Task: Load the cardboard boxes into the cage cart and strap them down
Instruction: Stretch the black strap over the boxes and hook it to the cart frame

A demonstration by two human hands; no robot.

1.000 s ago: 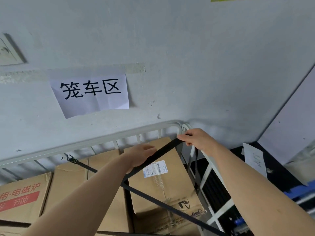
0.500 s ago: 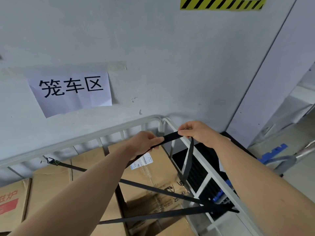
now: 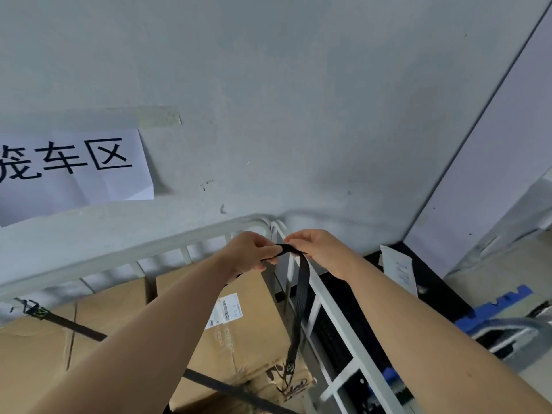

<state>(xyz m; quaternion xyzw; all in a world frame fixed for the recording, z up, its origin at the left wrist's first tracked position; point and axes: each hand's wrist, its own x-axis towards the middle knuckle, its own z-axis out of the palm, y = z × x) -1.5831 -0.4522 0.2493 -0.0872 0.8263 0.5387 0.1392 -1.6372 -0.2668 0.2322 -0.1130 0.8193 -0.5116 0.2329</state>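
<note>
Warehouse: cage cart [image 3: 328, 297] (boxes [image 3: 245, 333] inside)

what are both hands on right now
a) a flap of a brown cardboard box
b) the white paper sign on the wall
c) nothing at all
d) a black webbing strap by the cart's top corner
d: the left hand and the right hand both hold the black webbing strap beside the top corner of the white metal cage cart, and the strap's loose end hangs down between them.
</note>
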